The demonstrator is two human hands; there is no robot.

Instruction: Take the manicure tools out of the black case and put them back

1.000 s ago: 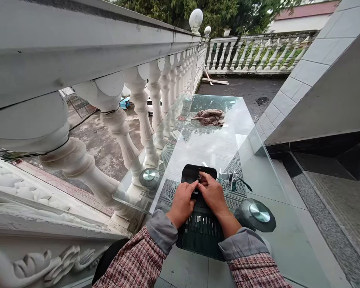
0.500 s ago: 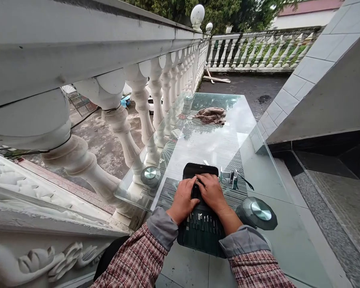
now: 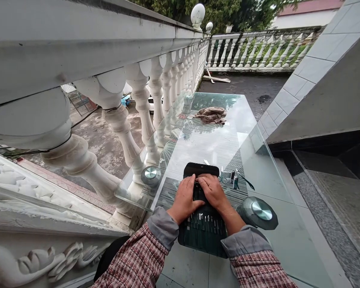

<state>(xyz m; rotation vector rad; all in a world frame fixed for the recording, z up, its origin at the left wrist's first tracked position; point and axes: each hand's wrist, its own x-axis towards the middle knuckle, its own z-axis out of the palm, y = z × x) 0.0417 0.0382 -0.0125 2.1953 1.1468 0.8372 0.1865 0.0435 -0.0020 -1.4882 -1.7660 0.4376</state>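
Note:
A black tool case [image 3: 201,244] lies unfolded on the glass table [image 3: 258,168]. Its lower part carries a row of slim metal tools [image 3: 208,219] in slots, and its black flap [image 3: 201,168] is spread at the far end. My left hand [image 3: 184,198] is closed on the case's upper middle, fingers together and thumb pointing inward. From the other side my right hand [image 3: 213,193] presses on the same part, its fingers bent and meeting the left fingertips. Whatever small thing may be between the fingertips is hidden.
Right of the case lie small tools [image 3: 235,180] with a dark strap. Round metal-topped table supports [image 3: 259,211] show through the glass. A crumpled brown cloth [image 3: 211,116] lies at the far end. A white balustrade [image 3: 144,108] runs along the left, a tiled wall [image 3: 303,80] on the right.
Both hands stay at the case's upper middle. My left fingers have straightened a little and its thumb has shifted right; the case has moved very slightly to the right.

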